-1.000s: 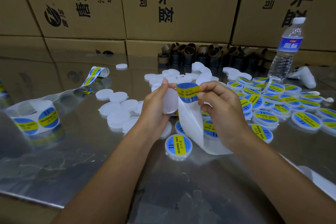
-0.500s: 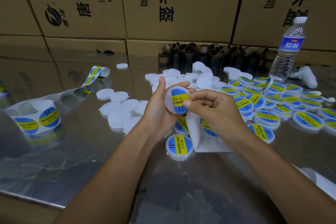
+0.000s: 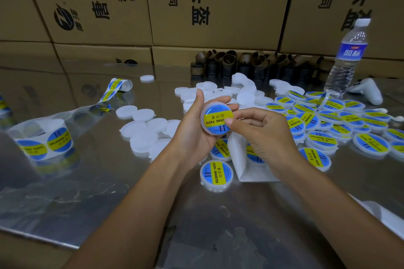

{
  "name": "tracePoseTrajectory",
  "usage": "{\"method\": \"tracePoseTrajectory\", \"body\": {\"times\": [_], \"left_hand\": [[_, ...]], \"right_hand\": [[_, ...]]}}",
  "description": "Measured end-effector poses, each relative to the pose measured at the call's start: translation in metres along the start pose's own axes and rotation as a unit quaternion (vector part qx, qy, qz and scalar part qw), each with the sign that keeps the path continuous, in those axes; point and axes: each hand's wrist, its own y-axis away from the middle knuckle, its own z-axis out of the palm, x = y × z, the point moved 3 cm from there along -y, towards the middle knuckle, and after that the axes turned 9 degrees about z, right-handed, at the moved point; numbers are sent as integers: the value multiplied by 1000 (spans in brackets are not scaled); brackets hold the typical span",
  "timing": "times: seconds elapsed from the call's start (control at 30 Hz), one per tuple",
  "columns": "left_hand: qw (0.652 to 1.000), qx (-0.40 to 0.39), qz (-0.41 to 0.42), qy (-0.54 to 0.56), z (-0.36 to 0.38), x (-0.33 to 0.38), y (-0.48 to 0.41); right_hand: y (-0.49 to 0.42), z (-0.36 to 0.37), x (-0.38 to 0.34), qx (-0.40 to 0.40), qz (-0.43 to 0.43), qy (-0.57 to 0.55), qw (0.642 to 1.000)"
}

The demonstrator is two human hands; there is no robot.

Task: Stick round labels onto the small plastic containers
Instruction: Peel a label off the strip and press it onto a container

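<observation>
On left hand [image 3: 190, 131], one container [image 3: 215, 116] (labelled)

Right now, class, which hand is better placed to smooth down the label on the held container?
Right: the right hand has its thumb on the label, while the left hand grips the container by its rim.

"ERING PASTE", "II" on held container [image 3: 217, 120], start covered. "SOLDERING PASTE", "II" on container [image 3: 216, 173] toward worktop front edge; same on roll [image 3: 59, 141], left edge. "P头盔", "限公司" on boxes [image 3: 201, 4] behind. Blue bottle [image 3: 352, 51] label: unreadable.
</observation>
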Motion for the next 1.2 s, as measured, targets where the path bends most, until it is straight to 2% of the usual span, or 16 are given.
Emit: {"method": "tracePoseTrajectory", "body": {"times": [0.23,0.73,1.1,1.2], "left_hand": [[997,-39,34,-60,2,-1,3],[996,-65,50,-41,2,-3,2],[995,-78,43,-51,5,-4,5],[994,-90,38,-46,7,-5,6]], "right_hand": [[0,-1,1,9,24,-16,1000],[-3,-2,4,15,22,-10,1000],[-4,-2,5,45,-26,-6,999],[-3,-3,6,59,-52,27,997]]}}
